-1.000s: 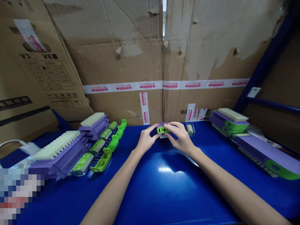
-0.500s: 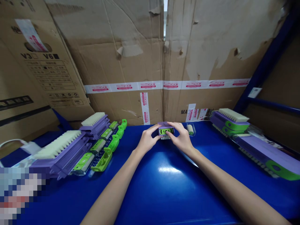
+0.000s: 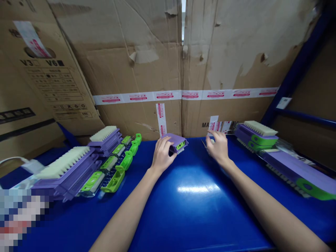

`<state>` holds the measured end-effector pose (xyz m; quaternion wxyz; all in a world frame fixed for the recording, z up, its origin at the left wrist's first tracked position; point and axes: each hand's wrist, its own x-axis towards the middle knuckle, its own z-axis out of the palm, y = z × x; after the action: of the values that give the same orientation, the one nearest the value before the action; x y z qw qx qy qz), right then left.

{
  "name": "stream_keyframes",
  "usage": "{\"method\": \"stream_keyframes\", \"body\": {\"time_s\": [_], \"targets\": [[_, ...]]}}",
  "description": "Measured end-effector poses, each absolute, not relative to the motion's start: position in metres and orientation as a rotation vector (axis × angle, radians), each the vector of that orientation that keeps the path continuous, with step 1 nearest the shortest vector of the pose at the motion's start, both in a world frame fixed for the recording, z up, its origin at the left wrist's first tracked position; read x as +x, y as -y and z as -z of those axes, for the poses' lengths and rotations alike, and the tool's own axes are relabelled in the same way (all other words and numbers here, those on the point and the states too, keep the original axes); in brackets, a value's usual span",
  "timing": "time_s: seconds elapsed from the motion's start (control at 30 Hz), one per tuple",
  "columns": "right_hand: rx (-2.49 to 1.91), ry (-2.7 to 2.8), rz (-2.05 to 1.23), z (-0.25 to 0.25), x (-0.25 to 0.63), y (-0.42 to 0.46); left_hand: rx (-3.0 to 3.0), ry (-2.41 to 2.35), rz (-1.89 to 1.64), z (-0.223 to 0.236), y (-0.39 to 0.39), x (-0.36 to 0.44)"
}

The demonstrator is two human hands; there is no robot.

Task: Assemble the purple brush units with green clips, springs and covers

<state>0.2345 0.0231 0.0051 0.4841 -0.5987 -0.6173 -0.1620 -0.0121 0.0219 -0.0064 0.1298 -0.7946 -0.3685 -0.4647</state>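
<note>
My left hand (image 3: 163,154) grips a purple plastic housing (image 3: 175,139), fingers over its top and left side. A bright green end piece with dark slots (image 3: 181,145) faces me at its open end, and pale bristles show underneath. To the right, my right hand (image 3: 219,146) is away from the housing, thumb and forefinger apart. It is over a small pale roll (image 3: 212,141), mostly covering it. A thin dark edge or stick (image 3: 204,143) shows beside the thumb; I cannot tell what it is.
On the left stand purple housings with cream bristle tops (image 3: 65,162), a row of green-topped blocks (image 3: 108,163) and green caps (image 3: 127,160). More purple-and-green brush units (image 3: 301,168) lie on the right. Cardboard (image 3: 136,115) walls the back of the blue table (image 3: 168,210).
My right hand has let go of the housing and moved right to the small pale roll. My left hand keeps the housing, which has turned so its green end points right.
</note>
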Motion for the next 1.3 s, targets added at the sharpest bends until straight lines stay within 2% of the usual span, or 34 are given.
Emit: {"method": "stream_keyframes", "body": {"time_s": [0.33,0.43,0.63,0.7,0.8,0.97,1.07,1.2,1.3], "targets": [[-2.116,1.559,0.109,0.001,0.255,-0.024,-2.298,1.158,1.197,0.013,-0.02,-0.007],[-2.135,1.569,0.046,0.002,0.255,-0.024,-2.286,1.194,1.08,0.011,-0.017,-0.006],[-2.087,1.532,0.224,0.008,0.257,-0.025,-2.291,1.285,0.864,0.008,-0.016,-0.009],[-2.052,1.478,0.18,0.007,0.259,-0.026,-2.268,1.315,0.811,0.007,-0.016,-0.011],[-1.904,1.223,-0.108,0.0,0.26,-0.029,-2.247,1.337,0.754,0.002,-0.017,-0.015],[-1.275,0.712,-0.986,-0.02,0.254,-0.027,-2.258,1.309,0.768,-0.004,-0.021,-0.027],[-1.051,0.593,-1.271,-0.028,0.246,-0.022,-2.284,1.32,0.745,-0.001,-0.025,-0.033],[-1.073,0.658,-1.37,-0.029,0.233,-0.017,-2.344,1.38,0.746,0.005,-0.028,-0.037],[-1.316,0.841,-1.059,-0.026,0.231,-0.017,-2.386,1.394,0.744,0.006,-0.029,-0.037]]}}
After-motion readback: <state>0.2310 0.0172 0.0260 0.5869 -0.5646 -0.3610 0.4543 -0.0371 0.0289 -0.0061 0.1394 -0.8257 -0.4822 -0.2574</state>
